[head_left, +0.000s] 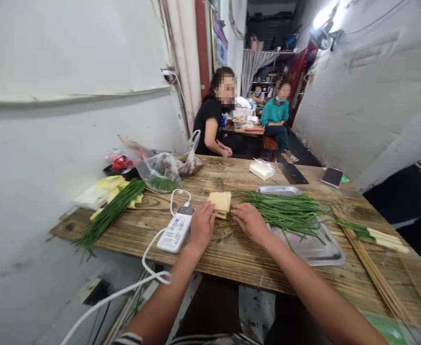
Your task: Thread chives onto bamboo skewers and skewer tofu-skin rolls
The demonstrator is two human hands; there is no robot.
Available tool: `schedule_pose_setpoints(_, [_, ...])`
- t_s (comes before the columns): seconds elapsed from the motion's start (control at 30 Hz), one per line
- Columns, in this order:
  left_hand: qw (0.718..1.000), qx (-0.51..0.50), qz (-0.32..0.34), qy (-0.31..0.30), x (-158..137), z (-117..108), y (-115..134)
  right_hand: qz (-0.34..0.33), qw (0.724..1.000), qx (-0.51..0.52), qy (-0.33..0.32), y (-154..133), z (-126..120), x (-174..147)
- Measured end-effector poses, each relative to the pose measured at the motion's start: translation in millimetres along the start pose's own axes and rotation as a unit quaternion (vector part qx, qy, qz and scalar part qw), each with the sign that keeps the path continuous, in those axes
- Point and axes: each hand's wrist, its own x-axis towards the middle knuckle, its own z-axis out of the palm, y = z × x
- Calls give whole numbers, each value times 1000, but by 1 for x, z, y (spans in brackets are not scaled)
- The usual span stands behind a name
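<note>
A small stack of pale yellow tofu-skin sheets (220,201) lies on the wooden table in front of me. My left hand (202,224) grips its left edge, fingers on top and thumb at the near side. Just right of the stack, a small gap away, is my right hand (249,221); its fingers point left, slightly bent, and I see nothing in them. Beyond and beside that hand, long green chives (289,211) lie across a metal tray (327,244). A white power bank (176,232) with a cable rests beside my left hand.
More chives (111,213) overhang the left table edge near plastic bags (165,175). Bamboo skewers (370,268) and finished-looking chive rolls (386,238) lie right. A white packet (262,168) and phone (332,177) are farther back. A person in black (212,120) sits beyond the table.
</note>
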Motion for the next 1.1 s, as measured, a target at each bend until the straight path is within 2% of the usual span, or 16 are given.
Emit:
schedule_pose_setpoints(0.07, [1000, -18, 8, -18, 5, 4, -6, -18, 1000, 4, -22, 8, 21, 24])
schedule_pose_setpoints(0.17, [999, -38, 13, -22, 8, 6, -11, -43, 998, -1, -43, 21, 35, 39])
schedule_pose_setpoints(0.3, [998, -60, 12, -19, 10, 6, -16, -78, 993, 11, -89, 31, 32, 44])
schedule_pose_setpoints(0.43, [997, -69, 16, -28, 14, 5, -18, -77, 989, 26, -127, 32, 25, 51])
schedule_pose_setpoints(0.6, [997, -64, 20, -31, 17, 1, -18, -21, 991, 58, -117, 28, 21, 61])
schedule_pose_setpoints(0.83, [998, -41, 5, -40, 28, -6, -16, 120, 976, 152, -97, 30, 18, 78])
schedule_pose_setpoints(0.97, [999, -35, -23, -18, 43, -14, -12, 151, 959, 218, -99, 29, 14, 88])
schedule_pose_setpoints(1.1, [999, -36, -17, -13, 52, -31, 8, 151, 959, 235, -48, 14, -7, 81])
